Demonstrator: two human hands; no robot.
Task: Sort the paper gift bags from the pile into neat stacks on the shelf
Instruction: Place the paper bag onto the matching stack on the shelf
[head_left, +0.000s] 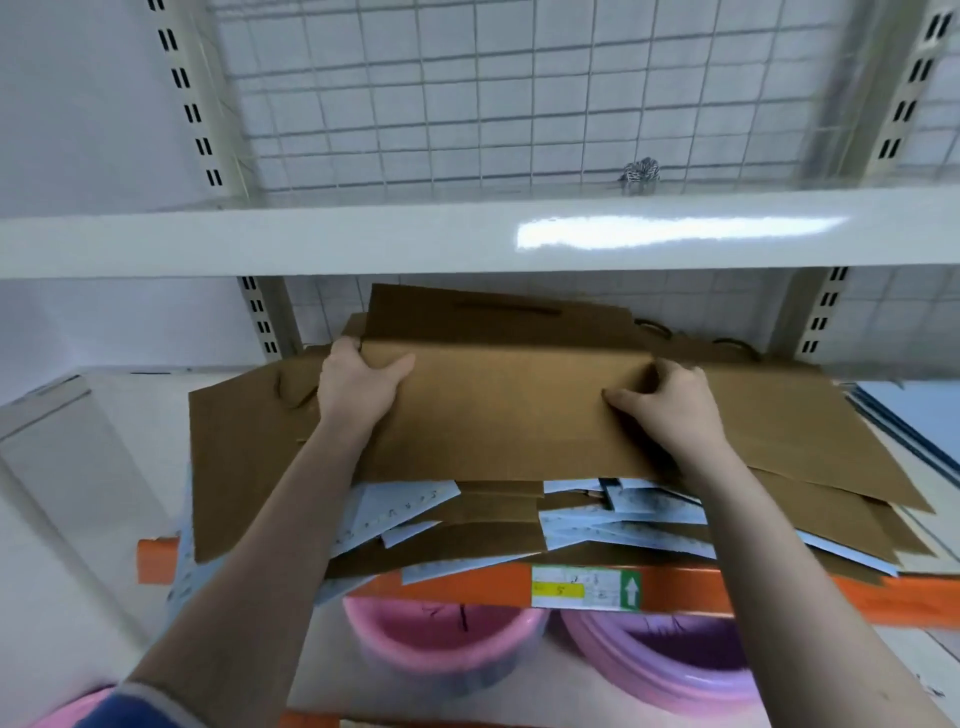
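Between both hands, left (358, 382) at 9 o'clock, right (670, 402) at 3, each gripping it, the flat brown paper gift bag (509, 410) lies long-axis crosswise atop the shelf (810, 592) pile.

— What sat below the orange beam (675, 590)?
— A pink basin (441, 642) beside a purple basin (670, 660), near each other. A yellow, white and green label (584, 588) was stuck on the beam.
— And higher up?
— A white upper shelf (311, 236), a wire grid panel (509, 88) behind it.

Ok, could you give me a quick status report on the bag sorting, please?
Left hand and right hand both grip the top brown bag. Pile still mixed, unsorted. Nothing in the way.
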